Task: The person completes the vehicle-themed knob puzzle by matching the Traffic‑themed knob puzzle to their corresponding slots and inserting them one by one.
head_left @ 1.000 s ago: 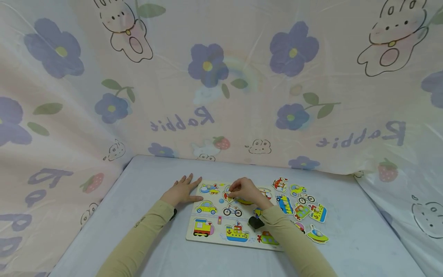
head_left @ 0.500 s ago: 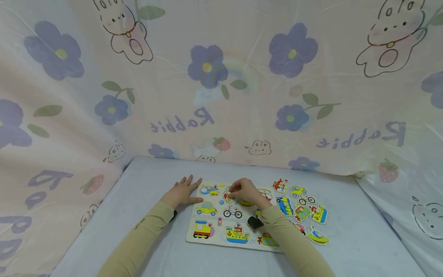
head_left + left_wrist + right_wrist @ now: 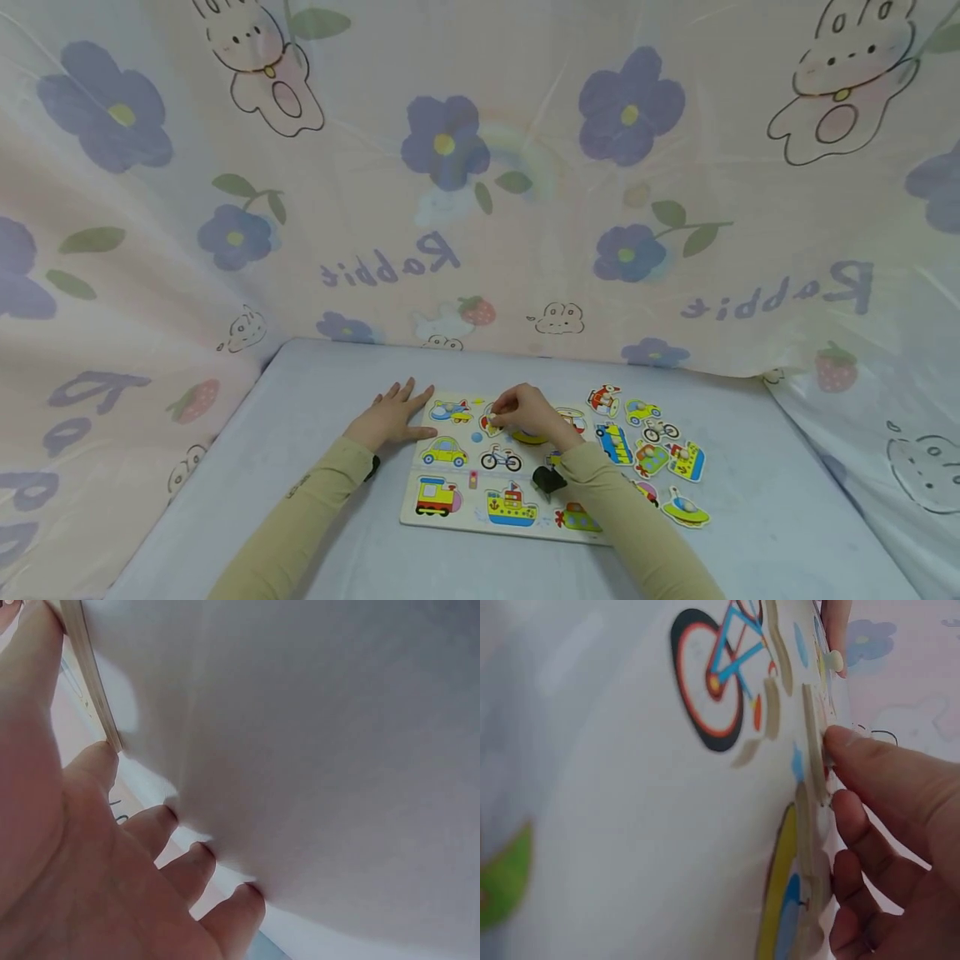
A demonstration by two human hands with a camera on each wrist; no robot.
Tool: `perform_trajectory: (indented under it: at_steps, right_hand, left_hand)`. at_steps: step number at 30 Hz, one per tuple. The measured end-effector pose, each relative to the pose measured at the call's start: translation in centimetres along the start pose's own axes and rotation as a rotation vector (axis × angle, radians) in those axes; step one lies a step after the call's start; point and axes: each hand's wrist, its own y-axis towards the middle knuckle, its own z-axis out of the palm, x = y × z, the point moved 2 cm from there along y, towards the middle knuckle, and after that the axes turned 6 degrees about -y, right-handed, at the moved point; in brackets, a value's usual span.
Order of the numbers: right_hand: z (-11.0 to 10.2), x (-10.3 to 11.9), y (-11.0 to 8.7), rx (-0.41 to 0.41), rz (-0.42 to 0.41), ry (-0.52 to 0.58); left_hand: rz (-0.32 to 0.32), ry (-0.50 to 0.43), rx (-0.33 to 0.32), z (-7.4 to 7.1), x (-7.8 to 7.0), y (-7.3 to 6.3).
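Observation:
On the table lies a wooden peg puzzle board (image 3: 450,523) with printed vehicles and recesses. My right hand (image 3: 529,415) pinches a small puzzle piece (image 3: 487,429) with red and yellow on it, at the board's top row, right of the airplane piece (image 3: 452,411). The right wrist view has thumb and finger on this piece (image 3: 814,750), close over the board; the fingers hide most of its picture. My left hand (image 3: 386,420) is spread at the board's upper left edge. Its thumb reaches the board, and the other fingertips (image 3: 247,896) touch the tablecloth.
Right of the board lie several loose pieces: a blue and yellow bus (image 3: 614,443), a yellow car (image 3: 642,412), a bicycle (image 3: 660,431), a ship (image 3: 686,461) and a green-yellow saucer-like piece (image 3: 685,508). A rabbit-print curtain (image 3: 525,275) stands behind the table.
The hands and the pinched piece stay almost in place. The whole head view shifts slightly to the left.

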Motion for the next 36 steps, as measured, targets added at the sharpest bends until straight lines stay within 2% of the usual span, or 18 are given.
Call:
perform_trajectory:
  at_steps: [25, 36]
  right_hand:
    - [-0.7, -0.2, -0.3, 0.029, -0.005, 0.033]
    - [-3.4, -0.3, -2.0, 0.003, 0.000, -0.008]
  left_hand:
    - [-0.005, -0.011, 0.000, 0.3, 0.4, 0.5]
    - [0.011, -0.002, -0.001, 0.3, 0.5, 0.5]
